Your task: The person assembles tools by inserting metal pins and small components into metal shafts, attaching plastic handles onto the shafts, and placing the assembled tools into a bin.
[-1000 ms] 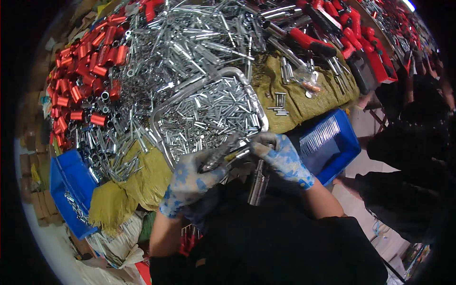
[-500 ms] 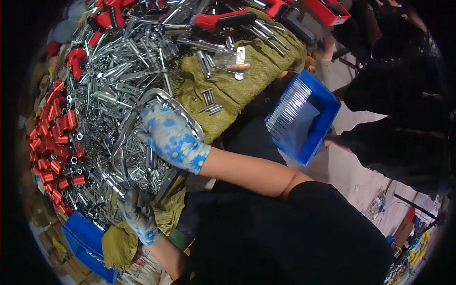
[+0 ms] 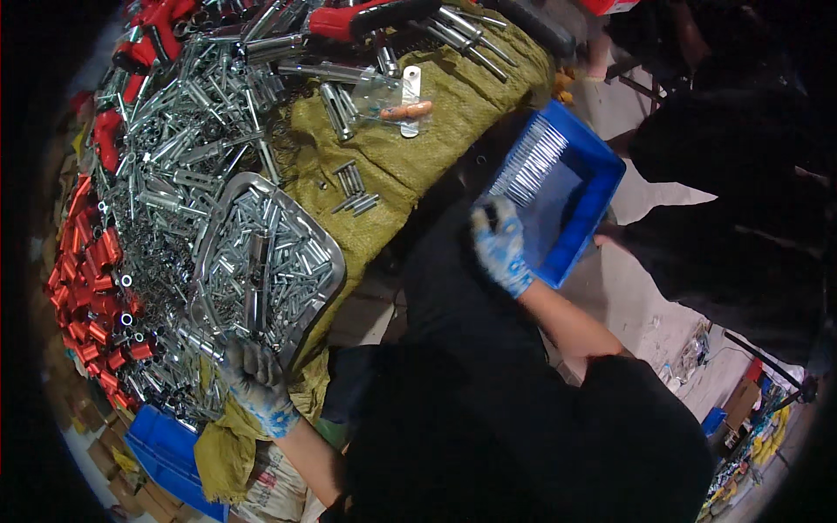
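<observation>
Wearing a patterned glove with grey fingers, my left hand point(image 3: 257, 383) is closed around the end of a shiny metal tube point(image 3: 202, 343) at the near edge of the heap. My right hand point(image 3: 501, 248), in a blue-and-white flowered glove, is at the left side of a blue bin point(image 3: 582, 248). Its fingers look slightly apart, close to a row of thin silvery pins point(image 3: 534, 161) lined up inside. Between my hands stands a metal tray point(image 3: 336, 277) full of short pins, with a larger tube point(image 3: 259, 261) lying on top.
Loose metal parts point(image 3: 187, 148) heap up left of the tray, bordered by red sleeves point(image 3: 91, 296). Red-and-black tool handles point(image 3: 366, 19) lie at the back. A yellow woven sack point(image 3: 410, 183) bears a few pins. Another blue bin point(image 3: 170, 462) sits lower left. A person in dark clothing point(image 3: 724, 261) is at right.
My right hand has moved from over the metal tray rightward to the blue bin, uncovering the tray's contents. My left hand keeps its hold on the tube. The view has shifted slightly.
</observation>
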The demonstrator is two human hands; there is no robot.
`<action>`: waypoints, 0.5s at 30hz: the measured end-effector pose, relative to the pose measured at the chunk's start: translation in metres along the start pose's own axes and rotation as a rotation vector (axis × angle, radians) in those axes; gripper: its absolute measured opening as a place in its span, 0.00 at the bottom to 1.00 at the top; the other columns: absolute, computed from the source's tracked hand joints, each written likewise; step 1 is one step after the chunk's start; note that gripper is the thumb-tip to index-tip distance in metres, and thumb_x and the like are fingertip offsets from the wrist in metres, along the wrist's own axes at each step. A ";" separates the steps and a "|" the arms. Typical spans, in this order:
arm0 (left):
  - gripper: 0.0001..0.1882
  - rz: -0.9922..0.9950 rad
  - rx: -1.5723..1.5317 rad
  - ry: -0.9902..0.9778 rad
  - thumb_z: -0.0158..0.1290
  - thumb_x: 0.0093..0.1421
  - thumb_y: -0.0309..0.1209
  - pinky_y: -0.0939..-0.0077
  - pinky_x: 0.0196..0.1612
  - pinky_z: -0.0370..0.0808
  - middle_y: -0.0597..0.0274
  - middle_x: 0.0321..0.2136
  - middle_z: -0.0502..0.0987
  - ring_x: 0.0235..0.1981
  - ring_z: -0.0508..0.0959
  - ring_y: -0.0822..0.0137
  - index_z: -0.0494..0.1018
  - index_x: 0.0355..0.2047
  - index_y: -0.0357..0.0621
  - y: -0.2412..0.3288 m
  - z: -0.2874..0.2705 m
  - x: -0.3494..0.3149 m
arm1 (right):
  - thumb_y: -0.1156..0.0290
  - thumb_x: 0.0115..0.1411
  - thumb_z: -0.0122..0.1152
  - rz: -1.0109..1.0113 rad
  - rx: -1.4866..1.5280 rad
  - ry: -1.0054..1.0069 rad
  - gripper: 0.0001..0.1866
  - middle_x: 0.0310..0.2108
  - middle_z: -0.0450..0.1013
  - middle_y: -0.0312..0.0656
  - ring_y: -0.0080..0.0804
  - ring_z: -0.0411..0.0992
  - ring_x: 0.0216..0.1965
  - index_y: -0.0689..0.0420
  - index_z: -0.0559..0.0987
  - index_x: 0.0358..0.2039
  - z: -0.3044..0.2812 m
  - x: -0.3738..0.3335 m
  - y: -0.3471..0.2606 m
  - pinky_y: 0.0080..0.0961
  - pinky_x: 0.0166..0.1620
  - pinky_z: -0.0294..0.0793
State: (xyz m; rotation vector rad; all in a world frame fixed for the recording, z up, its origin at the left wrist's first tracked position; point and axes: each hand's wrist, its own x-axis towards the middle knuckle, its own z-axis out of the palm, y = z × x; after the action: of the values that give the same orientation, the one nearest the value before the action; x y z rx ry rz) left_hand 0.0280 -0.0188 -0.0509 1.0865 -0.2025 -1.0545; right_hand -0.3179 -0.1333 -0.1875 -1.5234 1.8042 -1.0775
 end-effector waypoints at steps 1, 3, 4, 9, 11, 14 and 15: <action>0.12 -0.007 0.006 0.001 0.48 0.63 0.33 0.84 0.10 0.50 0.75 0.13 0.54 0.09 0.53 0.79 0.71 0.41 0.38 0.000 -0.005 0.002 | 0.67 0.56 0.54 0.164 -0.040 -0.022 0.11 0.34 0.73 0.53 0.51 0.72 0.37 0.60 0.75 0.35 0.000 -0.004 0.047 0.37 0.42 0.71; 0.12 0.002 -0.101 -0.274 0.46 0.64 0.32 0.84 0.09 0.52 0.74 0.13 0.54 0.08 0.53 0.79 0.70 0.42 0.36 0.000 -0.011 0.007 | 0.63 0.57 0.53 0.480 -0.171 -0.163 0.15 0.37 0.74 0.55 0.52 0.72 0.40 0.61 0.76 0.39 -0.003 -0.015 0.153 0.36 0.44 0.71; 0.12 -0.005 -0.095 -0.274 0.46 0.64 0.32 0.84 0.09 0.52 0.74 0.13 0.54 0.08 0.53 0.79 0.70 0.42 0.36 0.000 -0.015 0.008 | 0.62 0.57 0.52 0.633 -0.263 -0.285 0.17 0.39 0.74 0.56 0.52 0.73 0.42 0.61 0.76 0.41 -0.005 -0.024 0.202 0.35 0.44 0.71; 0.14 0.018 0.002 -0.072 0.43 0.66 0.35 0.85 0.10 0.53 0.73 0.14 0.55 0.08 0.52 0.79 0.68 0.42 0.35 -0.003 0.001 0.003 | 0.59 0.59 0.49 0.856 -0.144 -0.058 0.21 0.42 0.74 0.53 0.44 0.73 0.44 0.62 0.76 0.45 -0.009 -0.041 0.307 0.32 0.46 0.70; 0.16 0.035 0.090 -0.009 0.45 0.65 0.39 0.85 0.13 0.53 0.73 0.14 0.55 0.08 0.51 0.79 0.68 0.39 0.36 -0.003 0.004 0.000 | 0.59 0.59 0.48 0.824 -0.127 -0.023 0.21 0.42 0.74 0.53 0.43 0.73 0.44 0.62 0.76 0.45 -0.001 -0.031 0.308 0.31 0.46 0.70; 0.14 0.020 0.083 -0.090 0.46 0.65 0.38 0.85 0.13 0.53 0.73 0.14 0.56 0.08 0.51 0.79 0.68 0.37 0.37 0.001 -0.001 -0.003 | 0.60 0.59 0.48 0.858 -0.008 0.036 0.21 0.41 0.74 0.52 0.41 0.72 0.43 0.62 0.76 0.44 0.014 -0.016 0.286 0.31 0.45 0.70; 0.14 0.031 0.104 -0.111 0.46 0.64 0.38 0.84 0.13 0.53 0.73 0.14 0.56 0.08 0.52 0.79 0.68 0.36 0.38 0.003 -0.001 -0.005 | 0.60 0.59 0.48 0.919 0.093 0.055 0.20 0.40 0.75 0.50 0.40 0.72 0.42 0.63 0.76 0.43 0.023 -0.010 0.273 0.32 0.44 0.70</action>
State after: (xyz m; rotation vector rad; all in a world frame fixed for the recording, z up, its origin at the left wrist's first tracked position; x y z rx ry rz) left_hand 0.0274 -0.0135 -0.0478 1.1158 -0.3652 -1.0868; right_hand -0.4450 -0.1178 -0.4301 -0.4662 2.0965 -0.7076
